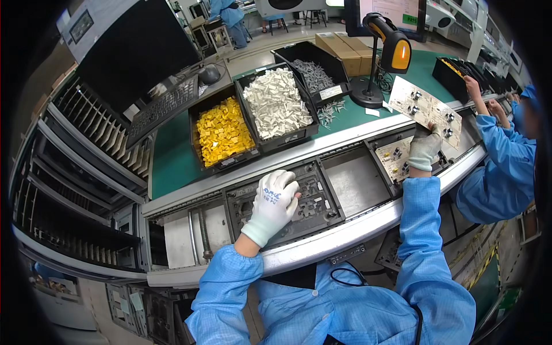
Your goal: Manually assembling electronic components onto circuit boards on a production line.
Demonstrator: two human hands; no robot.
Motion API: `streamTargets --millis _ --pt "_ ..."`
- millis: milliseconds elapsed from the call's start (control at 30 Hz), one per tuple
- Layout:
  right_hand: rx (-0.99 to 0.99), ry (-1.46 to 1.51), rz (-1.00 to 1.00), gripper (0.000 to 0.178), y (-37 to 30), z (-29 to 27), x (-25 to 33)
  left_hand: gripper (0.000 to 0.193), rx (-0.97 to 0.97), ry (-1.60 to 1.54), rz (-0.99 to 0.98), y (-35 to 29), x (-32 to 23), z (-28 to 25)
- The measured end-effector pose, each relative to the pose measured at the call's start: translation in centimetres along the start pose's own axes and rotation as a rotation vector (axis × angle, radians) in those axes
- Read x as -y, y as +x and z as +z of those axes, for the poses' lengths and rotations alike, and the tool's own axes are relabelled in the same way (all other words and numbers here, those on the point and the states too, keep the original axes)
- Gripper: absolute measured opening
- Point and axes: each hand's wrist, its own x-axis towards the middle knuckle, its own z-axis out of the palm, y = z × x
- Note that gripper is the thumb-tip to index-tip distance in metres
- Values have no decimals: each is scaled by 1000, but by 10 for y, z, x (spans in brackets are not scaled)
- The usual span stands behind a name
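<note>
Well, from the left, my left hand (271, 201) is over a black fixture tray (316, 196) on the conveyor (345, 234), just inside its near edge, below the near edge of the green desk (172, 167). The fingers are curled; I cannot tell whether they pinch anything. Rightward, past a bare metal plate (353, 175), a second board (387, 159) lies in another tray, partly behind my right wrist. Farther right, my right hand (425, 146) grasps a circuit board (428, 111) by its lower edge, raised and tilted above the conveyor's far edge, below the scanner (395, 46). Its long axis slants from the desk's near edge down to the right. From my left fingers it lies well apart, right and farther out; the right hand alone reaches it.
</note>
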Motion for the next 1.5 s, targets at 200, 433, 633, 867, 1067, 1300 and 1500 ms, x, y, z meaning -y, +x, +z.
streamTargets --millis 200,433,633,867,1067,1300,1500 --pt "197 -827 -465 13 -10 -2 3 18 -46 25 16 3 0 2" --pt "636 -869 224 29 -166 21 33 36 -331 -159 -156 -9 5 -15" --pt "637 -397 1094 27 -299 51 46 21 -421 -544 -566 -44 12 -56" --pt "758 -231 1064 23 -356 51 26 25 -64 -214 -263 -87 -1 -84" --pt "637 -316 1128 26 -352 63 19 22 -47 29 -116 -84 -6 -73" --pt "597 -267 1212 27 -335 56 7 21 -78 47 -113 -79 -3 -60" --pt "620 -334 1421 46 -318 75 58 21 -19 37 -123 -76 -7 -53"
